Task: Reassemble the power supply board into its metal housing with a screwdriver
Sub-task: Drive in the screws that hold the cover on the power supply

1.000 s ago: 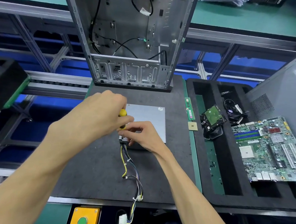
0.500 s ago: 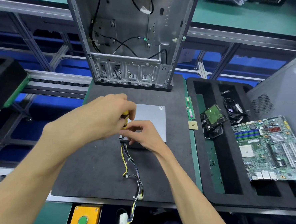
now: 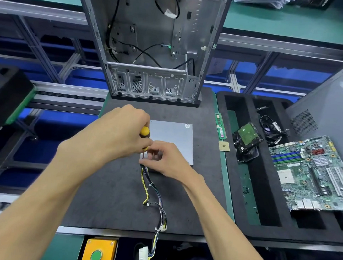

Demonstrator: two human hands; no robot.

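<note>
A flat grey metal power supply housing (image 3: 173,139) lies on the black foam mat (image 3: 113,186). My left hand (image 3: 114,136) grips a yellow and black screwdriver (image 3: 144,135), held upright with its shaft pointing down at the housing's near left corner. My right hand (image 3: 165,157) pinches the shaft tip and rests on that corner. A bundle of yellow, black and blue wires (image 3: 152,193) runs out of the housing toward me, ending in a white connector (image 3: 143,256). The screw itself is hidden by my fingers.
An open PC case (image 3: 151,48) stands behind the mat. To the right, a black foam tray (image 3: 239,214) holds a hard drive (image 3: 246,136), cables and a green motherboard (image 3: 312,172). RAM sticks (image 3: 220,125) and a CPU chip (image 3: 224,146) lie beside the mat. A yellow button box (image 3: 99,253) sits below.
The screwdriver handle has shifted slightly in my left hand as it turns; my right hand stays at the same corner.
</note>
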